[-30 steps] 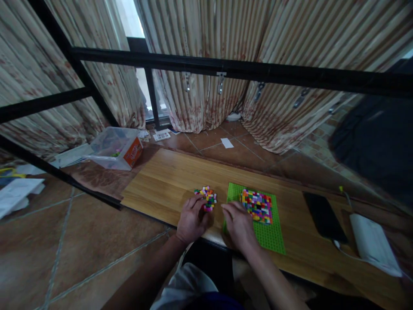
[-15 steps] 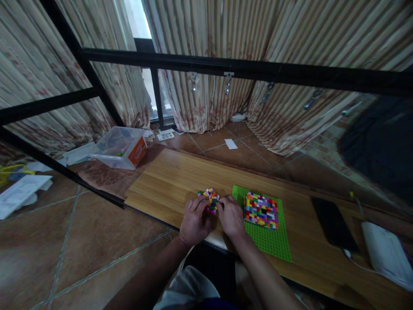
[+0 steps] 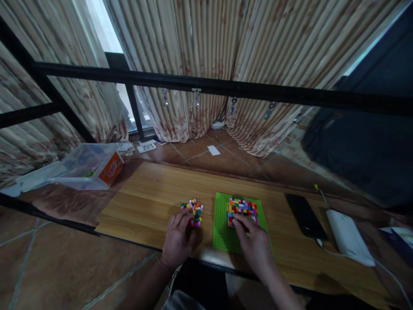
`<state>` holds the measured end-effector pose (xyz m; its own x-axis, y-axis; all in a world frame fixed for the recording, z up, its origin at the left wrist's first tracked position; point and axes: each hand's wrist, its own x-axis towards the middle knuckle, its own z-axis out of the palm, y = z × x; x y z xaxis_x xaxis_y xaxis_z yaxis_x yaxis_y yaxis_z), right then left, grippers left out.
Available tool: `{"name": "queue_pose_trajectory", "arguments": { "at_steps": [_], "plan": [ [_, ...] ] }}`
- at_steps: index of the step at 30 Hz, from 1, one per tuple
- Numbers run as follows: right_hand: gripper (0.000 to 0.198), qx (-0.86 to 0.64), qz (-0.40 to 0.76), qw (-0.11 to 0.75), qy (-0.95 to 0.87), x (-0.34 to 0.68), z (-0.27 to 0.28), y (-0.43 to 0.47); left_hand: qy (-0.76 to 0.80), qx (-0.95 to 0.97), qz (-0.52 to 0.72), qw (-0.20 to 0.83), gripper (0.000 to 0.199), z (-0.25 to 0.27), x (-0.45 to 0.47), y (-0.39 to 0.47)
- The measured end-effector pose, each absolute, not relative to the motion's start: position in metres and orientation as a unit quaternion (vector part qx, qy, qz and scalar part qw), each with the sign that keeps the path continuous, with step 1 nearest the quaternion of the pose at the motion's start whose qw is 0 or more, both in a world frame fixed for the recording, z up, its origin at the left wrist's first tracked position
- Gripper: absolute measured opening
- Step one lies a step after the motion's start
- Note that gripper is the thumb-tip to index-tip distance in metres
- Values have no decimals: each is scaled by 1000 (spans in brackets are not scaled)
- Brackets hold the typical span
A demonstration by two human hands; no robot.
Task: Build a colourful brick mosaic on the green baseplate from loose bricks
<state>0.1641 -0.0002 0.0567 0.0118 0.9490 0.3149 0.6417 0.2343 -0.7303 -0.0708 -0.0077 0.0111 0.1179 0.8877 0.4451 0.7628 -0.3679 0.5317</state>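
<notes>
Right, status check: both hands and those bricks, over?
Left hand fingertips on loose brick pile. Right hand pressing at brick mosaic on green baseplate. Nothing between them.

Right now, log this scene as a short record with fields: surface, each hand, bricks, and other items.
surface: low wooden board on a tiled floor
left hand: left hand rests by the pile of loose coloured bricks, fingertips touching it
right hand: right hand on the green baseplate, fingertips at the near edge of the multicoloured brick patch
right of baseplate: black phone, white power bank with cable
left, on floor: clear plastic box
background: striped curtains, black metal bar
</notes>
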Motion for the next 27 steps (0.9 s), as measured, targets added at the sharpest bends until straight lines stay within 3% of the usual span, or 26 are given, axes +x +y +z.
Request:
{"name": "queue_pose_trajectory", "arguments": {
  "at_steps": [6, 17, 27],
  "plan": [
    [28, -650, 140, 405, -627, 227, 55, 13, 550, 752, 355, 72, 42, 9, -73, -6],
    [25, -624, 155, 462, -610, 219, 24, 39, 548, 759, 349, 44, 39, 6, -74, -3],
    [19, -622, 314, 523, -491, 217, 15, 51, 545, 762, 347, 43, 41, 4, -74, -3]
  ]
}}
